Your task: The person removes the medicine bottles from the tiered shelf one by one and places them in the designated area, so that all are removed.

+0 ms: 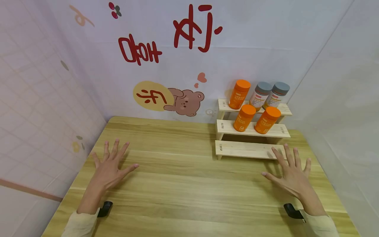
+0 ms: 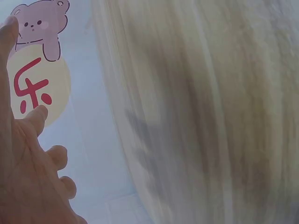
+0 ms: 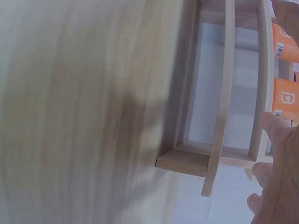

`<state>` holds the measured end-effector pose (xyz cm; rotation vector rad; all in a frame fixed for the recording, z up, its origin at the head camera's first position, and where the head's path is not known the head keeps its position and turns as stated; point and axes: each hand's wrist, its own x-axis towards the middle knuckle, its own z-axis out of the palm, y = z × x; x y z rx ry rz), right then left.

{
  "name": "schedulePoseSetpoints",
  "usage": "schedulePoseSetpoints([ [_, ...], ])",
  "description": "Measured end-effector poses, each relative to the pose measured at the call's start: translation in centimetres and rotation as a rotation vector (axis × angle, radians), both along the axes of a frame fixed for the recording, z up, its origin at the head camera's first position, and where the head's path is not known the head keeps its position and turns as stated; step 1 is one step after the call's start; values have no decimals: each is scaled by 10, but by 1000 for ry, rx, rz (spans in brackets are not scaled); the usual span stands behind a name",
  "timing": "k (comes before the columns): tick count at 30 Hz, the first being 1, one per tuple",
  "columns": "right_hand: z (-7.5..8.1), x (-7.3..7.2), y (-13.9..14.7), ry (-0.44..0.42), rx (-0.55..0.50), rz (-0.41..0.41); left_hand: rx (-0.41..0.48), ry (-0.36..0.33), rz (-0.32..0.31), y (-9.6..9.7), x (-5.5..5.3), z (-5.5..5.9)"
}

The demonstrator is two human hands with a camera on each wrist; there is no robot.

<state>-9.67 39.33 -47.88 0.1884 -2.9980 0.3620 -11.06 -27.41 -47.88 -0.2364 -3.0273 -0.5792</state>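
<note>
My left hand (image 1: 109, 169) is spread over the left side of the wooden table, holding nothing. On the other side my right hand (image 1: 293, 176) is also spread, its fingertips in front of the right end of a three-step wooden rack (image 1: 245, 149). The middle step carries two orange bottles, one on the left (image 1: 244, 118) and one on the right (image 1: 267, 120). On the top step stand another orange bottle (image 1: 239, 94) and two grey-capped bottles (image 1: 260, 95). In the right wrist view, fingers (image 3: 275, 128) appear beside the rack, with orange bottles (image 3: 286, 97) behind.
The wood-grain table (image 1: 177, 194) meets a white backdrop (image 1: 251, 39) printed with red characters and a bear (image 1: 188, 102). Pale side walls close in the left and right. Black straps or mounts (image 1: 105, 209) sit at both wrists.
</note>
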Motion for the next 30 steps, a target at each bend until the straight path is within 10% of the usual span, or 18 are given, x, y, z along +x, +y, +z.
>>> schedulePoseSetpoints([
  [30,8,-24,22,-92,-340,-76,303,-26,-47,58,-22,1],
])
